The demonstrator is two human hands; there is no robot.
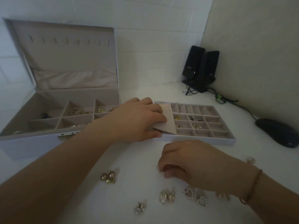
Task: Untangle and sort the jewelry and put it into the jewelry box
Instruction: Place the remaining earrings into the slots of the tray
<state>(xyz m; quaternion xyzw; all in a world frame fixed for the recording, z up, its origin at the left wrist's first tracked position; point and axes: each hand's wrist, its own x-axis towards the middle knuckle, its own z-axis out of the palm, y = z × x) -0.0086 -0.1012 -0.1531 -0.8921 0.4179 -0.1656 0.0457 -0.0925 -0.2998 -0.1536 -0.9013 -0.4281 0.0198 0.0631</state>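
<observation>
I am lifting the beige velvet flap at the near-left corner of the shallow grey compartmented insert tray with my left hand, fingers pinching it, likely to open that section; my right hand is pinching a small gold piece off the white tabletop; loose pearl-and-gold earrings are waiting nearby; the open grey jewelry box is sitting left of the tray.

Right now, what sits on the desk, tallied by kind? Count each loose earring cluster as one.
Jewelry box: 1
Divided tray: 1
Speakers: 2
Computer mouse: 1
Loose earring clusters: 6, gold pair, flower pair, pearl hoops, small stud, cluster under the wrist, blurred piece at right
Total: 11

The right hand pinches another small piece.
</observation>
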